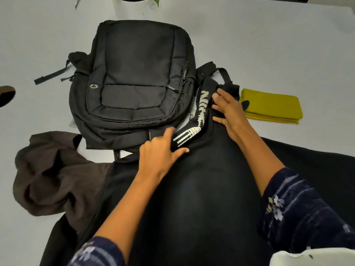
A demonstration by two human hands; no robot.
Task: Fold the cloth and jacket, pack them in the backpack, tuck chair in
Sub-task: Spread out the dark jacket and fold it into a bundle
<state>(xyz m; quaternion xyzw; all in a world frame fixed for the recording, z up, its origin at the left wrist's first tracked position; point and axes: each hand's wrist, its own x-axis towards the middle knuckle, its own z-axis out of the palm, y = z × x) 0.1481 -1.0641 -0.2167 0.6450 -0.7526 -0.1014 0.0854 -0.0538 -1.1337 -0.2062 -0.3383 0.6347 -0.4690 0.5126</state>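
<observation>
**Jacket fold sits right against the backpack — watch the edges**

Your left hand [163, 148] pinches the printed edge of the black jacket [192, 189], thumb on top, fingers [180, 150] curled under. Your right hand [228, 110] lies flat on the fabric, fingers spread. The jacket is spread across the near surface [288, 54], its printed strip touching the backpack [138, 77], which lies closed and face up. If you fold toward it, the hem may catch on the backpack's strap or ride up over the bag, and the fold could come out crooked. The yellow cloth [272, 106], already folded, lies just beside your right hand; a sweep could nudge it. A brown garment [53, 177] bunches at the left, touching the jacket's edge, and could drag along with it.
</observation>
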